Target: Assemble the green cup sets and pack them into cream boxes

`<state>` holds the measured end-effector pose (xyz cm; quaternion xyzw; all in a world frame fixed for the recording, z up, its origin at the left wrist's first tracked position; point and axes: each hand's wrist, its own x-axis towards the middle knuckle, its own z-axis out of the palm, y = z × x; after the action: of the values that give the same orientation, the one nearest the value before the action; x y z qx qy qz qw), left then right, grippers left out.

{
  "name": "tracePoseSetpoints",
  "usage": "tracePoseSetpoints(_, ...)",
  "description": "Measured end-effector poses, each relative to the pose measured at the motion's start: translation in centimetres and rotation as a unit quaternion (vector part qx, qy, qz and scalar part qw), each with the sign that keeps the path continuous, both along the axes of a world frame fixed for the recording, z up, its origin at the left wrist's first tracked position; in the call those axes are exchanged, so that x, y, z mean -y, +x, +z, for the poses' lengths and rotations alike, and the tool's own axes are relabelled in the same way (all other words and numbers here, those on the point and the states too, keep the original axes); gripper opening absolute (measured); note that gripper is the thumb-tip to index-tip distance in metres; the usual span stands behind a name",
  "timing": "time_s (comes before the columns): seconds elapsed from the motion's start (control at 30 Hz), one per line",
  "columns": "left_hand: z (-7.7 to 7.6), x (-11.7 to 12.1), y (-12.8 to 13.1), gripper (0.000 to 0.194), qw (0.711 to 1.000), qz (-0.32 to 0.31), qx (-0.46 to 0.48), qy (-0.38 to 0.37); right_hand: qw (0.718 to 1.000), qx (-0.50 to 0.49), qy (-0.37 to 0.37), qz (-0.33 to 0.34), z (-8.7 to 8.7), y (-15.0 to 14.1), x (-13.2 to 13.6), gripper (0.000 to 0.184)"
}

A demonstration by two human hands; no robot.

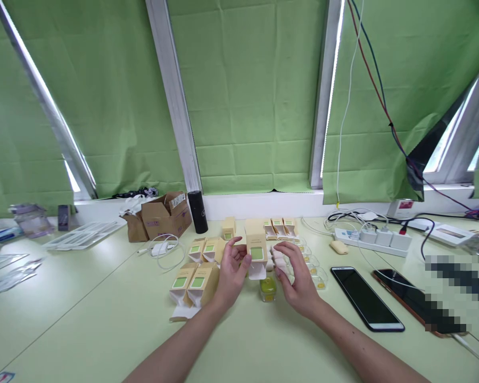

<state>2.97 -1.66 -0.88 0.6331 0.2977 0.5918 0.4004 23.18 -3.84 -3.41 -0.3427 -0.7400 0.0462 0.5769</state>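
Observation:
My left hand (233, 274) grips a small kraft carton (256, 239) by its left side, thumb against the edge. The carton has a green label panel, and a white flap hangs open at its lower end. To the right of the carton, my right hand (297, 276) is open, thumb and fingers curved apart with nothing visible between them. Just below the flap, a small clear jar with a green lid (267, 289) stands on the table. Several whitish-pink rounded pieces (278, 259) lie behind my right fingers, partly hidden. Beyond them sit clear containers with yellow spots (320, 279).
Several similar cartons (197, 282) stand left of my left hand, more cartons (280, 227) at the back. A brown cardboard box (165, 218), black cylinder (198, 213) and coiled white cable (171, 247) lie further left. Right are phones (367, 298) and a power strip (373, 239) with cables.

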Motion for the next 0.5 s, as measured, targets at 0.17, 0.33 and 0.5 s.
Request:
tracePoseSetpoints(0.17, -0.24, -0.18, 0.12, 0.054, 1.0, 0.006, 0.006, -0.025, 1.0, 0.012, -0.01, 0.023, 0.16, -0.13, 0.29, 0.047)
tracePoseSetpoints(0.33, -0.59, -0.36, 0.32, 0.052, 0.999, 0.012, 0.017, -0.048, 0.999, 0.021, -0.03, 0.036, 0.28, -0.22, 0.5, 0.048)
tracePoseSetpoints(0.5, -0.61, -0.2, 0.55, 0.048, 0.998, 0.012, 0.022, -0.057, 0.997, 0.021, -0.046, 0.054, 0.14, -0.23, 0.51, 0.05)
